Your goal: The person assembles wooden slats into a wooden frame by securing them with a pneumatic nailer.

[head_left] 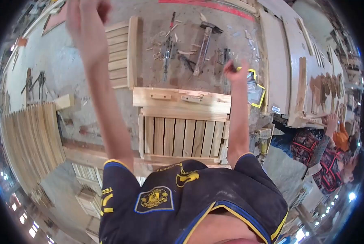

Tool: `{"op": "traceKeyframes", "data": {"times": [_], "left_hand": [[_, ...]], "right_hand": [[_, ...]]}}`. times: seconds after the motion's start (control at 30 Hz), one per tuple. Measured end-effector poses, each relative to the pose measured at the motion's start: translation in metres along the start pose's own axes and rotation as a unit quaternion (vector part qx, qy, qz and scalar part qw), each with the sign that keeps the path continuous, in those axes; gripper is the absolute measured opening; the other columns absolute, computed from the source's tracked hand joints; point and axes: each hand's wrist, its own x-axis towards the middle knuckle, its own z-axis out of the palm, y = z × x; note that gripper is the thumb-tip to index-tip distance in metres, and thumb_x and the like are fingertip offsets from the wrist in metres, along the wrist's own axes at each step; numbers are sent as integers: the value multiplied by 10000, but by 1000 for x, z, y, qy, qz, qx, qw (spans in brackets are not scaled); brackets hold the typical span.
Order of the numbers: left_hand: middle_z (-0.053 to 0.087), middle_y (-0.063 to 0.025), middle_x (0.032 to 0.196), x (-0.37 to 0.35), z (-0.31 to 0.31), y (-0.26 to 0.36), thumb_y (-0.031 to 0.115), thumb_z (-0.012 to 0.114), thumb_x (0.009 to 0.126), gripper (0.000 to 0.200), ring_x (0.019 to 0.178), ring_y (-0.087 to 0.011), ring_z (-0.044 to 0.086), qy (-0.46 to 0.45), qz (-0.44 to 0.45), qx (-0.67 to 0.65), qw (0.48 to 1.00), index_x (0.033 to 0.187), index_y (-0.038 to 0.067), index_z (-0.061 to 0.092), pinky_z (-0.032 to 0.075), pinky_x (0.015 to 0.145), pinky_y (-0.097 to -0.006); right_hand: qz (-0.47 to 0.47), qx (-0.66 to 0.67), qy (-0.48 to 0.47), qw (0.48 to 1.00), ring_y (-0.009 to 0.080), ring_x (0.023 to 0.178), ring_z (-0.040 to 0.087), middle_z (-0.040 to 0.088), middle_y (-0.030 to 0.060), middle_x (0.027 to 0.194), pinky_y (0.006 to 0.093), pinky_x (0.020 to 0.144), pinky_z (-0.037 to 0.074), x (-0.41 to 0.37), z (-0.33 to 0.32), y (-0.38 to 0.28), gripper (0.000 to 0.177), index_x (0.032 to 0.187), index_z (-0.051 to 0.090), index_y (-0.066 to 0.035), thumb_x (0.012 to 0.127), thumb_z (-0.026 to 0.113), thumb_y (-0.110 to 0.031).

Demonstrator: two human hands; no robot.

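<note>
The right hand's (240, 74) fingers (230, 69) look loosely curled, but motion blurs them; I cannot tell whether they hold anything small. The left hand (88, 14) is blurred too and cut by the top edge of the view — its fingers seem bent, and whether they grip anything cannot be told.

Just beside the right hand lie yellow-edged packets (256, 93) and a dark metal tool (226, 56). A quick sweep there could snag a packet or scrape knuckles on metal. A little farther in, the hammer (203, 49) lies among hand tools (167, 55) and wood scraps (186, 53); a careless reach into that clutter could knock something aside, or drive a splinter into a finger.

The slatted panel (184, 136) lies on the worktop (151, 75) in front of the chest, between the forearms, with a pale board (214, 99) along its far side. Two small wooden blocks (160, 96) sit on that board. If they are loose — I cannot tell — a brushing forearm could shift them. Beyond the left forearm, a second slatted panel (117, 55) lies close enough to be bumped by the arm.
</note>
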Motion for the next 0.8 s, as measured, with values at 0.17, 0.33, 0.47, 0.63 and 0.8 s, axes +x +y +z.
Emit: {"op": "traceKeyframes", "data": {"times": [0.17,0.33,0.47,0.63,0.8], "left_hand": [[620,-159,786,-212,-138,-156,416,532,894,405,731,-311,596,-215,-290,346,866,926,18,604,470,677,-407],[561,-249,1089,-431,-170,-176,326,646,791,495,1029,-418,532,-227,-330,529,748,1158,16,526,436,872,-481],[514,-203,1136,-458,-178,-161,186,629,801,481,1063,-391,502,-179,-258,477,821,1222,36,452,416,866,-474],[507,-194,1104,-441,-207,-178,97,598,789,444,1030,-377,503,-200,-236,522,795,1207,40,461,413,835,-488],[487,-202,1117,-435,-183,-151,139,581,795,434,1068,-372,480,-136,-90,509,845,1183,-6,453,430,833,-479]], "right_hand": [[-274,-199,-659,672,191,730,577,617,96,768,319,769,459,-244,172,-24,431,933,604,35,915,442,-364],[-521,-558,-346,546,226,868,601,651,65,939,321,803,456,-130,-8,61,308,920,590,-49,879,578,-354],[-433,-840,-124,302,302,1391,235,280,139,1493,457,1111,221,-90,-174,188,714,1439,278,-57,904,462,-494],[-552,-791,-111,240,309,1410,163,206,129,1521,484,1117,197,-53,-182,198,755,1454,211,-58,894,457,-500],[-466,-804,-123,348,339,1309,349,353,184,1430,449,1048,324,-104,-183,163,691,1414,302,-48,875,519,-422]]}}
